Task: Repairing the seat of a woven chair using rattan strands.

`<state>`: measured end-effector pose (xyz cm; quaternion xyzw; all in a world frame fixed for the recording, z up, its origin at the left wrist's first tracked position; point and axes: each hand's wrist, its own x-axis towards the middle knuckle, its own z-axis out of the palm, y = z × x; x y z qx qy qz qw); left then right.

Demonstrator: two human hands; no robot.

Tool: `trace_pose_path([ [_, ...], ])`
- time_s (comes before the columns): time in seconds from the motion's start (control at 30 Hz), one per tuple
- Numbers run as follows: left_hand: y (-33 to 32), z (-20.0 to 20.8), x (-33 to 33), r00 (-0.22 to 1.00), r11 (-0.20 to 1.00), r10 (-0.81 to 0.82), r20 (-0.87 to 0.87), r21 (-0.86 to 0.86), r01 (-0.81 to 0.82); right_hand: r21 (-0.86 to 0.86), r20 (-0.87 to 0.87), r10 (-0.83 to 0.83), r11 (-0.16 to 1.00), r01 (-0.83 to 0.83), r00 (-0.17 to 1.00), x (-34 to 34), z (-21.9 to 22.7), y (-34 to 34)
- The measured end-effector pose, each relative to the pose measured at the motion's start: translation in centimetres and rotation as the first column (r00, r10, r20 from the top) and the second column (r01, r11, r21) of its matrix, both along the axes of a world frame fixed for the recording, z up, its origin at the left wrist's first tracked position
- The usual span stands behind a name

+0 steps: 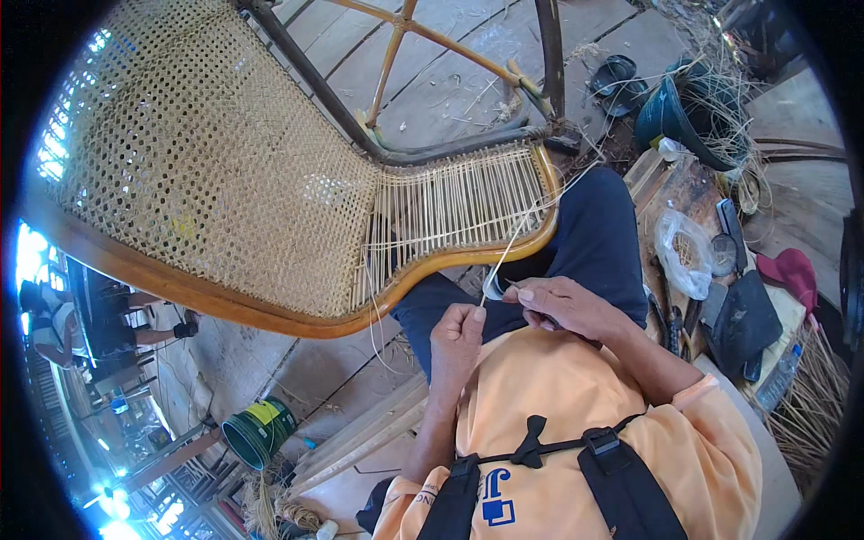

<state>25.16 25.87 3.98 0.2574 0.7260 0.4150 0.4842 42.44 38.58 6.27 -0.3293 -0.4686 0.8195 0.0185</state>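
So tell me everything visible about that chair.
The chair has tan, holed webbing, seemingly cane, in a curved frame, glossy brown on the near edge, dark along the far one. It seems tilted, partly cropped. By the right knee, its end shows mostly parallel strands with gaps. A pale strand from the left hand crosses its frame.

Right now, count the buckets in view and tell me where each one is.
2: a dark bucket at the upper right, with loose strands spilling over it, and a green bucket with a yellow label at the lower left. Others may be hidden in the cluttered background.
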Motion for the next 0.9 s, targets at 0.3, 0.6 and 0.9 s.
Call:
trace_pose_path([
  [0.3, 1.0, 1.4, 0.3, 0.982, 0.982, -0.158, -0.103, 0.088, 0.168, -0.176, -0.173, -0.109, 0.981, 0.078, 0.979, -2.3, 0.4, -0.8],
  [0.6, 1.0, 2.5, -0.1, 0.967, 0.979, -0.191, -0.169, 0.032, 0.199, -0.224, -0.155, -0.065, 0.974, 0.028, 0.986, -2.9, 0.3, -1.4],
  [0.9, -3.7, 4.6, -2.2, 0.963, 0.989, -0.118, 0.242, -0.055, 0.135, -0.434, -0.209, -0.164, 0.899, 0.059, 0.964, -3.1, -0.2, -3.2],
])
